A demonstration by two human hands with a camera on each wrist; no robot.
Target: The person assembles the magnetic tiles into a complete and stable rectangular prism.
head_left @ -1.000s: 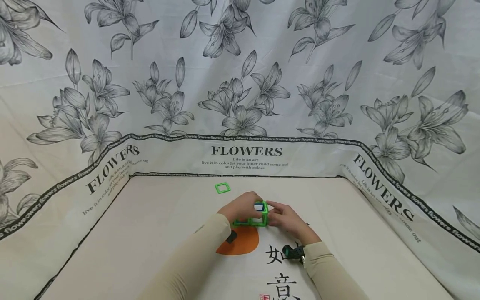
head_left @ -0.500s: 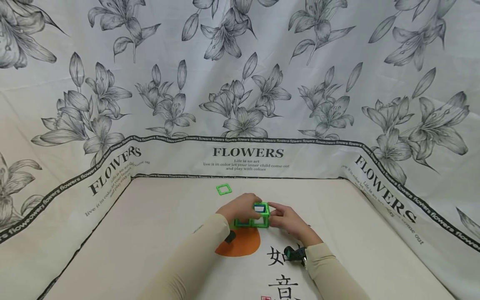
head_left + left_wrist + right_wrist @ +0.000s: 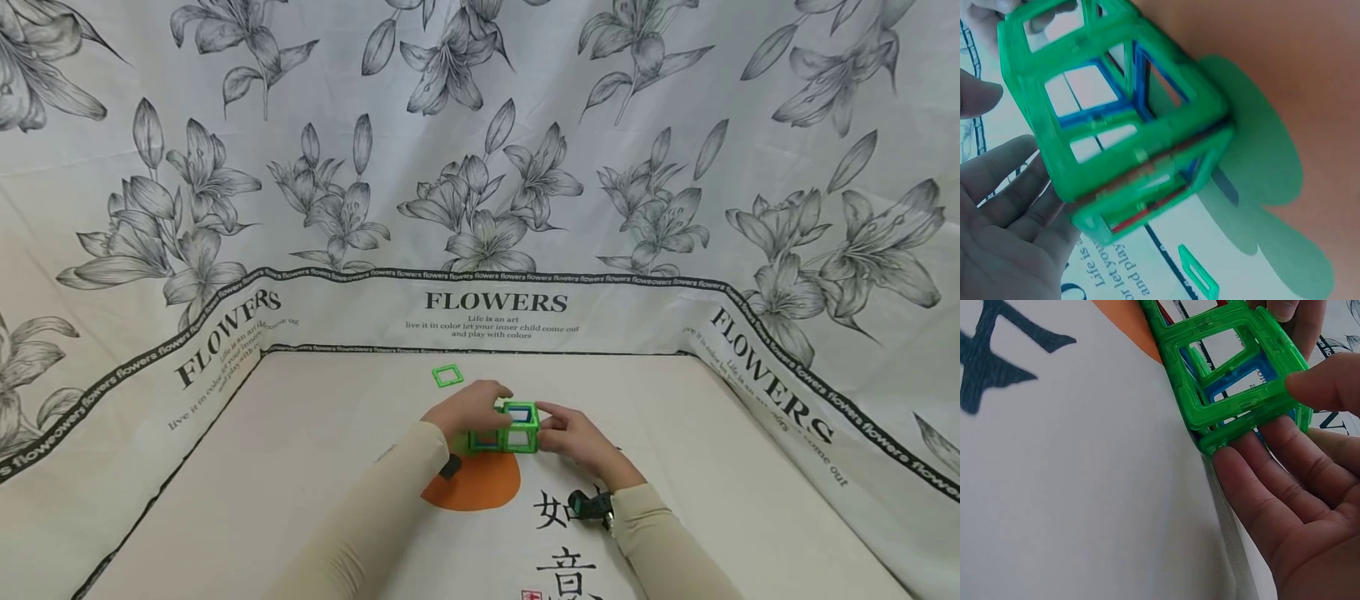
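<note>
A green structure of joined open-square magnetic tiles point(image 3: 522, 438) stands on the cloth, with blue and red tiles also visible in it. My left hand point(image 3: 470, 408) is at its left side; in the left wrist view the left thumb point(image 3: 982, 95) is apart from the frame and the fingers lie relaxed beside it, some tips hidden behind it. My right hand point(image 3: 581, 437) holds the right end. In the right wrist view its thumb point(image 3: 1329, 381) presses one edge and its fingertips point(image 3: 1232, 462) touch the adjoining side.
A single green square tile point(image 3: 447, 375) lies flat farther back, left of the structure. An orange printed circle point(image 3: 480, 487) and black printed characters point(image 3: 564, 571) mark the white cloth. A flower-patterned curtain point(image 3: 495, 208) encloses the back and sides.
My left hand has shifted slightly left and loosened from the structure, so more of its left part shows. The right hand stays at the right end.
</note>
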